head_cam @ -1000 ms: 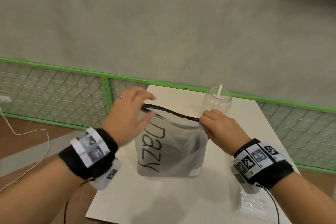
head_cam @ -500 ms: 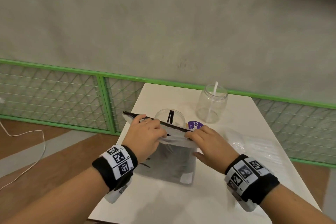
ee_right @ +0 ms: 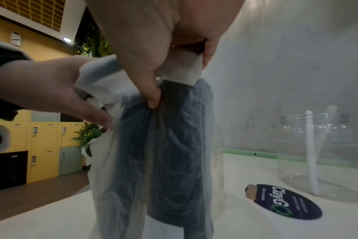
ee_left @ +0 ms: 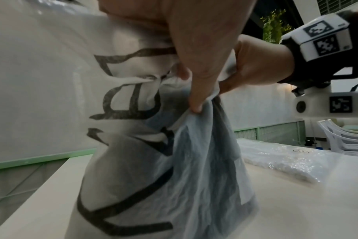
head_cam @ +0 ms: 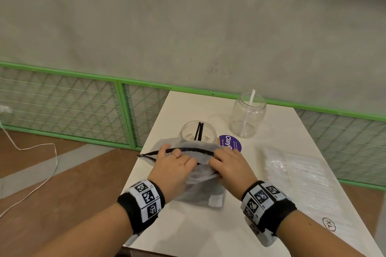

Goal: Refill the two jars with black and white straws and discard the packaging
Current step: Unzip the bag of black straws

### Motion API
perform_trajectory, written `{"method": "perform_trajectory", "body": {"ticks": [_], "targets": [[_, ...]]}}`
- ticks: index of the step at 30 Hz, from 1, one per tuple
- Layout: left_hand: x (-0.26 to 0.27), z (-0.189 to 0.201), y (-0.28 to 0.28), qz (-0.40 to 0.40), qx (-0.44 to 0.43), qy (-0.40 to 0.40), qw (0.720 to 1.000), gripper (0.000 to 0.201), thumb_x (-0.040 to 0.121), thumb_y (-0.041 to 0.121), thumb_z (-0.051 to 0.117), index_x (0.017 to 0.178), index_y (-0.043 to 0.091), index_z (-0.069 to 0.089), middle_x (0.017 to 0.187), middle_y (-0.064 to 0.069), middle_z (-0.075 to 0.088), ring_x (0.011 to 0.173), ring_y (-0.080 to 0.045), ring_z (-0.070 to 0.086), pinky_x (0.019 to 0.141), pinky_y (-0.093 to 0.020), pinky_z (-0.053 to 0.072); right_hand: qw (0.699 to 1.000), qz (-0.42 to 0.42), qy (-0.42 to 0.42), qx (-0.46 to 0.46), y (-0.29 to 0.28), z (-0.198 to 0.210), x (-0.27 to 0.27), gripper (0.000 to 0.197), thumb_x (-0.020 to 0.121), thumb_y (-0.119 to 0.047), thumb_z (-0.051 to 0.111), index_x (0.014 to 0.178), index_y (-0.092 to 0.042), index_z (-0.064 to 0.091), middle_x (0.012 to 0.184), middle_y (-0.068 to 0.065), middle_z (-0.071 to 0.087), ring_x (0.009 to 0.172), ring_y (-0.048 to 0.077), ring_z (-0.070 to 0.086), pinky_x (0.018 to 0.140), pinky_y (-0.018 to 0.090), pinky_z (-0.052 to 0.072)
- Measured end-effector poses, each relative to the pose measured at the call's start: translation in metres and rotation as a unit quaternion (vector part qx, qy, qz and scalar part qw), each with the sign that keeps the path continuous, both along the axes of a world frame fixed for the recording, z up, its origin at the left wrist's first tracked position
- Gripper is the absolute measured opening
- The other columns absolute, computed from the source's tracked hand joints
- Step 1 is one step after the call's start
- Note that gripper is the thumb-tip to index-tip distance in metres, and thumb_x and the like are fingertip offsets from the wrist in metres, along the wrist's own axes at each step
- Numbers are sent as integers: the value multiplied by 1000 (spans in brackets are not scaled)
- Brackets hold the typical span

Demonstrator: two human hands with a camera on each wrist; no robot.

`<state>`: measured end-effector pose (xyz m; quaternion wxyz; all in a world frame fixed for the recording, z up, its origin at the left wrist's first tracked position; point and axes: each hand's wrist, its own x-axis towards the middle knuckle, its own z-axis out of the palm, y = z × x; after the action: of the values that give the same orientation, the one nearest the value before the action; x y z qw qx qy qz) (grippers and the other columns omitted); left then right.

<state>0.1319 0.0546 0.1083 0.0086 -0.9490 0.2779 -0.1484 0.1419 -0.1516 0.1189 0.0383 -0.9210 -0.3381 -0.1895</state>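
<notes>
The translucent bag (head_cam: 200,190) of black straws stands near the table's (head_cam: 188,231) left edge, both hands pinching its top: left hand (head_cam: 173,165), right hand (head_cam: 229,165). Behind it a jar (head_cam: 198,131) holds black straws; a second jar (head_cam: 247,115) stands toward the far edge.

The frosted zip bag (head_cam: 200,192) of black straws stands upright on the table, its top pinched; at 12 o'clock, a jar (head_cam: 198,133) holding two black straws; at 1 o'clock, a jar (head_cam: 247,119) holding one white straw.
</notes>
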Motion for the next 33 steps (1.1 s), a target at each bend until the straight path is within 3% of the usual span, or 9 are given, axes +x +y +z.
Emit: {"method": "perform_trajectory", "body": {"ticks": [5, 11, 14, 17, 20, 22, 28, 30, 33], "targets": [[-7, -11, -7, 20, -65, 5, 998, 38, 60, 60, 59, 78, 28, 50, 73, 12, 54, 70, -15, 52, 77, -38, 34, 997, 14, 18, 73, 6, -1, -5, 9, 66, -10, 40, 70, -18, 43, 66, 0, 51, 62, 18, 43, 52, 25, 35], [-5, -15, -6, 10, -45, 11, 999, 40, 43, 16, 75, 68, 27, 46, 55, 11, 49, 48, -14, 50, 56, -27, 33, 993, 3, 96, 69, 4, 11, -23, 18, 79, -25, 38, 85, -14, 51, 79, 0, 46, 61, 17, 41, 51, 26, 34], [-7, -24, 2, -24, -56, -40, 997, 20, 63, 14, 53, 78, 26, 49, 66, 8, 52, 55, -18, 52, 64, -31, 31, 976, -23, 185, 112, 4, 18, -23, 31, 88, -46, 49, 94, -16, 47, 78, -4, 44, 65, 12, 41, 60, 28, 36], [-12, -28, 15, -50, -73, -85, 992, 31, 72, 10, 42, 87, 28, 61, 74, 4, 52, 64, -20, 53, 78, -35, 34, 957, -46, 230, 170, 2, 15, -24, 18, 88, -37, 60, 96, -22, 54, 92, -6, 55, 84, 17, 51, 73, 29, 44], [-16, -27, 32, -65, -58, -102, 991, 42, 74, 4, 44, 100, 32, 62, 73, 5, 49, 64, -18, 50, 89, -38, 35, 994, -22, 85, 67, -8, 3, -25, 20, 78, -25, 74, 95, -32, 68, 128, -1, 46, 110, 25, 43, 87, 37, 43], [-20, -26, 39, -64, -26, -83, 994, 44, 76, 7, 44, 107, 33, 61, 77, 6, 53, 68, -18, 53, 97, -46, 33, 987, -7, 117, 106, -11, -3, -26, 17, 77, -30, 70, 93, -36, 69, 143, -2, 34, 129, 30, 31, 101, 45, 35], [-43, -27, 41, -37, -1, 114, 993, 39, 91, 57, 35, 116, 38, 59, 103, 18, 64, 103, -10, 58, 108, -60, 15, 903, -49, 259, 340, 2, -9, -29, 39, 81, -66, 52, 66, -32, 65, 141, -20, 37, 135, 6, 32, 110, 39, 32], [-41, -14, 34, -15, -80, 119, 990, 39, 94, 48, 26, 115, 38, 57, 100, 18, 65, 101, -5, 58, 114, -49, 5, 902, -69, 245, 350, 5, -13, -26, 27, 79, -50, 65, 61, -31, 59, 133, -15, 43, 129, 7, 39, 107, 38, 36], [-29, 9, 24, 20, -200, 33, 979, 38, 83, 45, 44, 119, 35, 46, 99, 16, 56, 96, -10, 56, 108, -36, 20, 911, -55, 225, 340, 4, -19, -24, 25, 76, -20, 77, 65, -26, 56, 127, -13, 43, 125, 10, 43, 105, 32, 37]]}}
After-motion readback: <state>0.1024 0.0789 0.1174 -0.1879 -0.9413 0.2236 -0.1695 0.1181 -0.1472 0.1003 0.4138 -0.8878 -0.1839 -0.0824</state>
